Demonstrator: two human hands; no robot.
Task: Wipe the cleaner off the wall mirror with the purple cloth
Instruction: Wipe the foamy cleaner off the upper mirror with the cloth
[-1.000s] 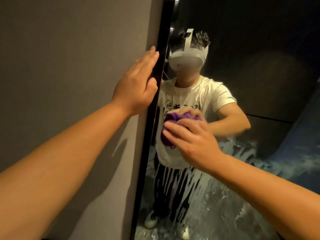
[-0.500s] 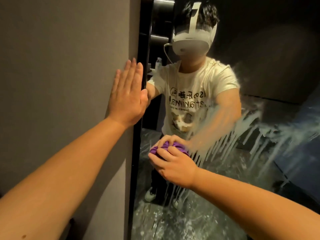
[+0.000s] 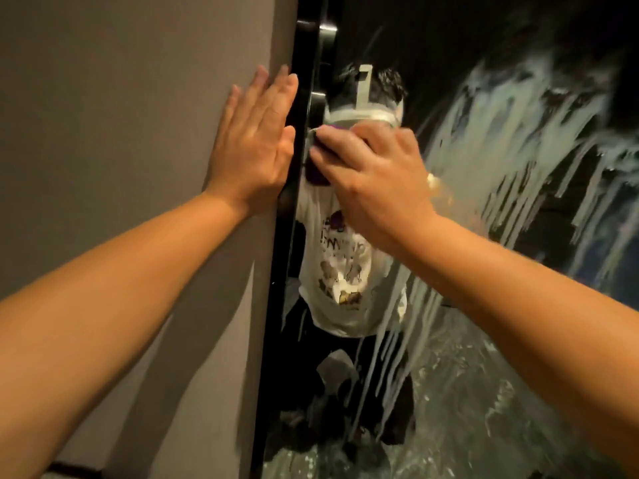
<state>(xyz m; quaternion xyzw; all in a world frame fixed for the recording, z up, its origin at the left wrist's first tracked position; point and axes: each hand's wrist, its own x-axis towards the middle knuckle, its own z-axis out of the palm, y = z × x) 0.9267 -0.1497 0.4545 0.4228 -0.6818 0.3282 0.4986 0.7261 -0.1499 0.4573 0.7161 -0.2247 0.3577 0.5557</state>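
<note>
The wall mirror (image 3: 518,357) fills the right half of the view, framed in black. White cleaner foam (image 3: 518,140) streaks and drips down its right and lower parts. My right hand (image 3: 373,178) presses the purple cloth (image 3: 316,174) against the glass near the mirror's left edge, high up. Only a small dark purple part of the cloth shows under my fingers. My left hand (image 3: 252,143) lies flat and open on the grey wall, right beside the mirror frame.
The grey wall (image 3: 121,115) takes up the left half. The black mirror frame (image 3: 276,288) runs down the middle. The mirror reflects a person in a white printed shirt and dark trousers.
My right hand has swept the cloth up the mirror's left side, from low to high. The view has tilted. My left hand stays flat on the wall.
</note>
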